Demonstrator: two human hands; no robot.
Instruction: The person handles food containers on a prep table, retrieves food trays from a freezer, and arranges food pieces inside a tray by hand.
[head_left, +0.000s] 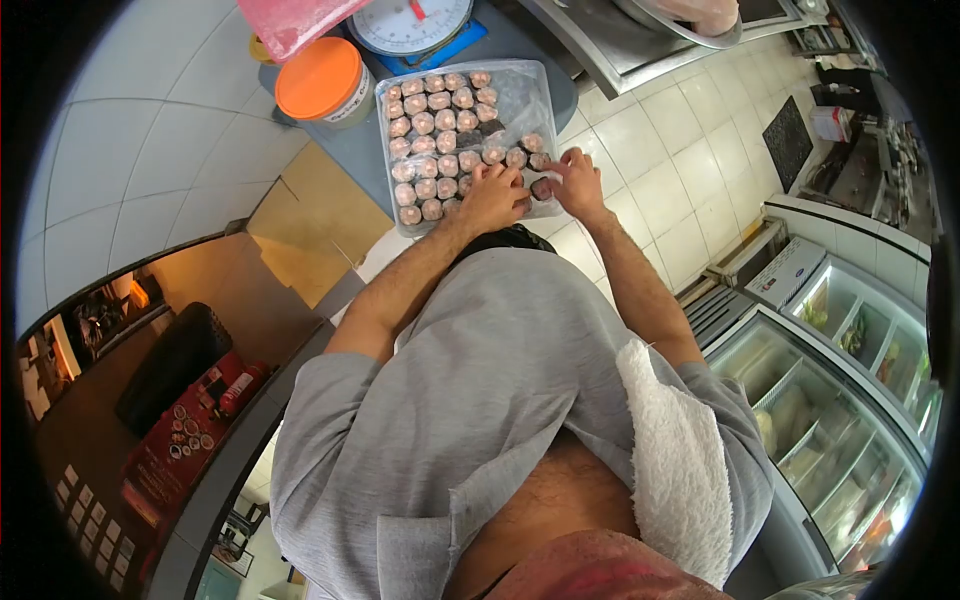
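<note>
- To the left of the tray, nearer to the body, we see a brown board (310, 225).
- Just beside the tray's far left corner we find a tub with orange lid (318, 80); a pink object (295, 22) is above it, partly cut by the view.
- Beyond the far edge of the tray we notice a dial scale (410, 28).
- The tray (528, 85) itself lies before the body; in it we count many small rolls (422, 122), pink on the top and dark on the side, standing close together in rows, mostly in its left part.
- Over the near part of the tray is our left hand (492, 197), with the fingers bent down upon the rolls; whether they grip one, we cannot tell.
- At the right edge of the tray is our right hand (577, 185); its fingers are curved and a little apart, the tips close to the outermost rolls, but we cannot tell if they pinch.
- Farther right from the tray, we see a metal bowl (708, 40).
</note>
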